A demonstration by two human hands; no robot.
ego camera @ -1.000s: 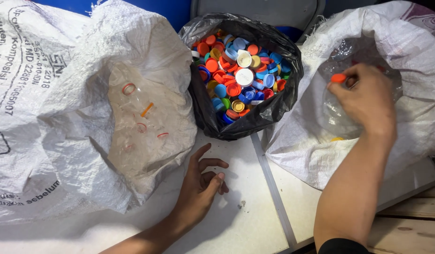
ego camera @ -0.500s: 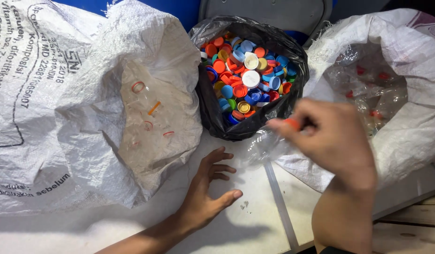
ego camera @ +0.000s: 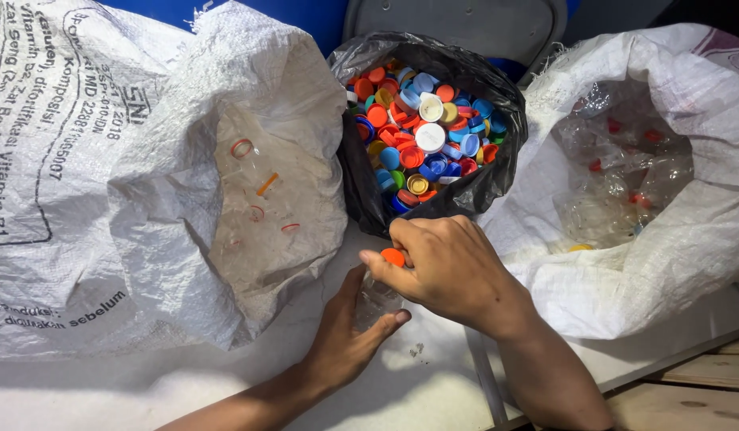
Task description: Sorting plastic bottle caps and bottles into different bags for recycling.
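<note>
Head view: right hand [ego camera: 449, 267] pinches an orange cap [ego camera: 393, 257] atop a clear bottle [ego camera: 377, 299], which the left hand [ego camera: 349, 335] loosely cups on the table [ego camera: 225, 391], just below the black bag [ego camera: 465, 191] of caps.

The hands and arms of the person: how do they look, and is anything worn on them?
Both hands, the left hand and the right hand, are bare: no gloves, rings, watch or bracelet can be seen. Both forearms are also uncovered as far as the picture's lower edge, with no sleeve in view. The fingernails are short and without polish. No markings or bandages show.
</note>
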